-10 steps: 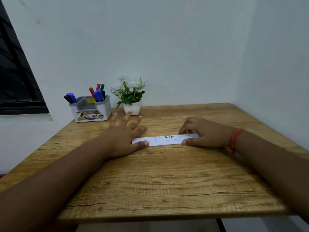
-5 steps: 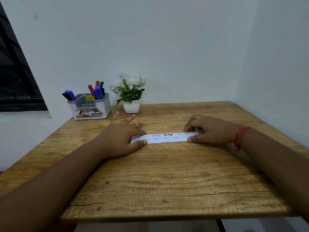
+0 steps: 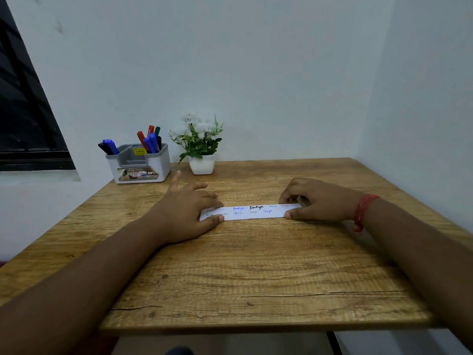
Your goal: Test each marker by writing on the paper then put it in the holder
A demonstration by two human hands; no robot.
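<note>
Paper (image 3: pixel 252 212), one strip mid-bench (image 3: pixel 256 278), lies pinned flat under left hand (image 3: pixel 186 213) and pinched by right hand (image 3: pixel 314 201); about seven markers (image 3: pixel 151 139) fill one holder (image 3: pixel 139 163) beyond the left hand.

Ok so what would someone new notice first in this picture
A narrow paper strip covered in small handwriting lies mid-table, the left hand pressing one end and the right hand pinching the other. At the back left, a grey holder bristles with coloured markers, beside a potted plant.

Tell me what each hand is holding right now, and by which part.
No marker is held. The left hand presses flat on the left end of the paper strip; the right hand holds the strip's right end with curled fingers and thumb.
</note>
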